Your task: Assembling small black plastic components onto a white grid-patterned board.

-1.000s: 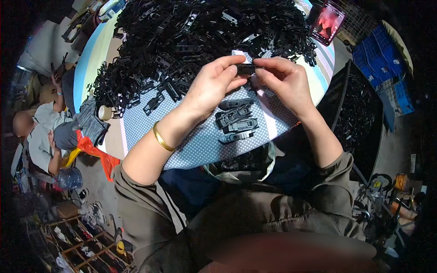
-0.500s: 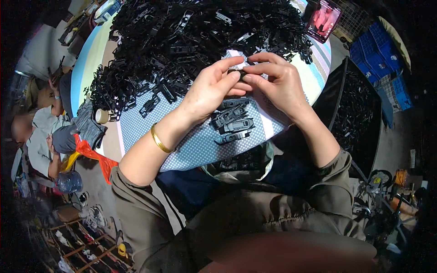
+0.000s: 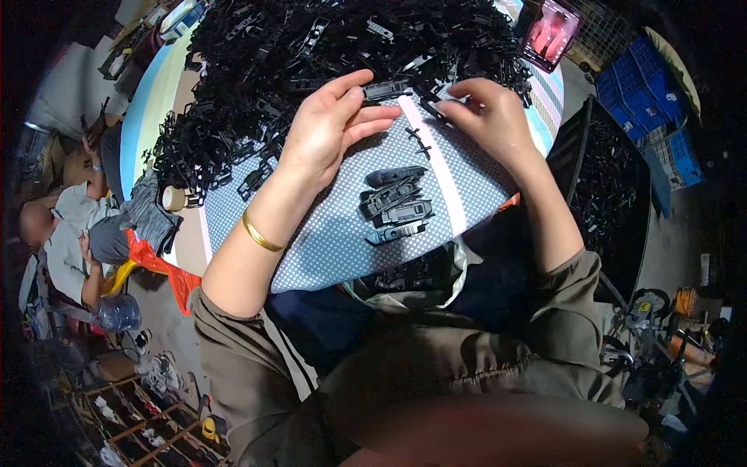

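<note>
My left hand (image 3: 323,128) is raised over the cloth with its fingers stretched and apart. By its thumb and fingertips is a long, narrow black plastic part (image 3: 385,91), at the near edge of the heap; I see no firm grip on it. My right hand (image 3: 494,121) has curled fingers, with a gap between thumb and forefinger. Its thumb tip is beside a dark part (image 3: 433,107) at the heap's edge. Between the hands, thin black pieces (image 3: 420,142) lie on the dotted cloth (image 3: 327,241). Nearer me sits a short stack of black clip-like parts (image 3: 395,198).
A large heap of black parts (image 3: 264,62) covers the table's far side. At the right is a dark bin (image 3: 603,179) of similar parts, with blue crates (image 3: 642,86) behind. A phone-like screen (image 3: 551,35) stands at the far right. A seated person (image 3: 70,233) is at the left.
My hands have moved apart from their meeting point, the left one leftward, the right one slightly right. Thin black pieces now show on the cloth where the hands were.
</note>
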Tool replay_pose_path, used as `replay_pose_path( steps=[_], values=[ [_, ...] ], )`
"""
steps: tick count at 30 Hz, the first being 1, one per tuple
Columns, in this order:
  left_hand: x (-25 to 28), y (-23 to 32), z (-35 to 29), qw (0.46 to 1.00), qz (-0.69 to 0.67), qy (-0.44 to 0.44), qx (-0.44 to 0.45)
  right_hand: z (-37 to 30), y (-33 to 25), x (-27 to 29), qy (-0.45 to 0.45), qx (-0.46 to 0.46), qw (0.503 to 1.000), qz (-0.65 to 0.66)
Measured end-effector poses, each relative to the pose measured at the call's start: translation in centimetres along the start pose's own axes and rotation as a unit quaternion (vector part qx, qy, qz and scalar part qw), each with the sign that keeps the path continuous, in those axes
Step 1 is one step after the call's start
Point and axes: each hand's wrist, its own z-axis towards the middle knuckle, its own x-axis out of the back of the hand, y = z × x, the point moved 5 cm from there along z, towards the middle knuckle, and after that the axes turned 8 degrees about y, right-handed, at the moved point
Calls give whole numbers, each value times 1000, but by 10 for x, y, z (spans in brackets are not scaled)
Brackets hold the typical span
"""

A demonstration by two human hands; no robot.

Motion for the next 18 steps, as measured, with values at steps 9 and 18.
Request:
replay_pose_path(
  steps=[9, 18],
  values=[
    [-9, -13, -2, 999, -2, -12, 36, -4, -9, -2, -74, -78, 985, 132],
    [-17, -25, -8, 993, -54, -62, 82, -12, -39, -2, 8, 8, 945, 326]
  ],
)
